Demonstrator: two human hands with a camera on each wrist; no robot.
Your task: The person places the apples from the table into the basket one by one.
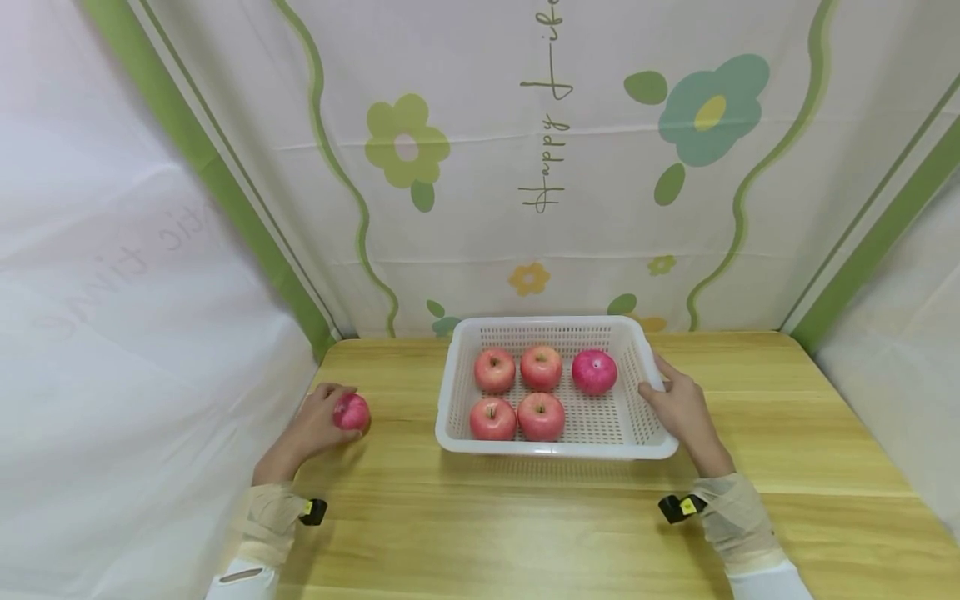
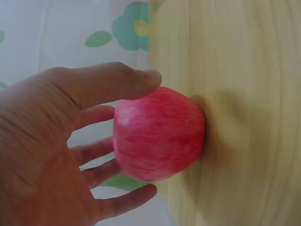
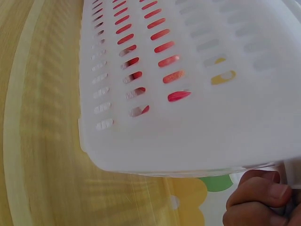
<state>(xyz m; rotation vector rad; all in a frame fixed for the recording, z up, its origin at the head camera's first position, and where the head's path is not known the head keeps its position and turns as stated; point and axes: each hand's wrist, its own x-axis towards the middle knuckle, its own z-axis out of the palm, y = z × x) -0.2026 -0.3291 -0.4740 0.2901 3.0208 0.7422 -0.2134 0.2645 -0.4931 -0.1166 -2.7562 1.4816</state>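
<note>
On the left side of the table, my left hand [image 1: 318, 423] holds a pinkish-red apple [image 2: 160, 134] between thumb and fingers. The left wrist view has the thumb on one side of this apple and the fingers spread around the other; its far end is at the tabletop. My right hand [image 1: 678, 408] grips the right rim of a white plastic basket [image 1: 555, 448]. Curled fingers [image 3: 256, 193] show at the basket's edge in the right wrist view. Inside the basket sit several light red apples [image 1: 542, 416] and one deeper magenta, apple-like fruit [image 1: 595, 372].
A wooden table [image 1: 525, 533] lies under both hands. Behind it hangs a white cloth [image 1: 480, 233] printed with flowers, and more white cloth stands along the left and right sides. The basket is near the table's back edge.
</note>
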